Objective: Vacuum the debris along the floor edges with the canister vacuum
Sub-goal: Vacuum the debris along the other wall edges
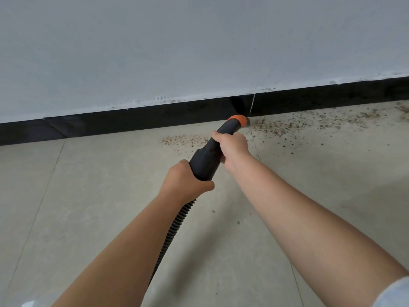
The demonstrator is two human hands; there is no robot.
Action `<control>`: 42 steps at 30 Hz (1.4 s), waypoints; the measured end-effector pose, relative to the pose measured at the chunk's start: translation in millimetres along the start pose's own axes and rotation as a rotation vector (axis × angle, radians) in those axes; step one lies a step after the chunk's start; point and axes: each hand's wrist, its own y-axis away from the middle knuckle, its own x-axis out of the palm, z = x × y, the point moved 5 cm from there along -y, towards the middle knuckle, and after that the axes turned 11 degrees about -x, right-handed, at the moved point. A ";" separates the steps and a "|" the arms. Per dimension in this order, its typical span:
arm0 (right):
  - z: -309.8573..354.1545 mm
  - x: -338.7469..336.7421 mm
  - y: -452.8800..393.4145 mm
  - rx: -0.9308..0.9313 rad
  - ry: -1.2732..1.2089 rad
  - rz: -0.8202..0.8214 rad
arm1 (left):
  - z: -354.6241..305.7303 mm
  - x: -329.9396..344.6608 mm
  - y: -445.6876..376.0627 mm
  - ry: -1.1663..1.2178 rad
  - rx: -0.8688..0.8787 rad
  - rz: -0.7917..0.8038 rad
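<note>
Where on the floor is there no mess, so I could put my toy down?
Bare tiles lie left of the left hand, below the black skirting. Crowded: crumbs right of the orange nozzle tip, plus a patch left of the hose handle.

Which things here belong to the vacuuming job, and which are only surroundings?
Job: vacuum nozzle, ribbed hose, left hand, right hand, debris on the floor by the wall.
Surroundings: black baseboard, grey wall, floor tiles.

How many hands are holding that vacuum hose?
2. The left hand grips the black nozzle tube at its rear end; the right hand grips it further forward, behind the orange collar.
</note>
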 end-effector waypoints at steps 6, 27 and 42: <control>0.3 -25.5 -9.8 0.007 -0.015 -0.030 | -18.9 16.7 1.8 0.016 0.023 0.007; 3.1 63.4 42.5 -0.107 -0.012 0.184 | 60.3 -41.0 33.8 0.136 -0.085 -0.156; -50.0 299.5 143.8 -0.032 0.039 0.675 | 247.3 -141.9 64.1 0.314 -0.426 -0.448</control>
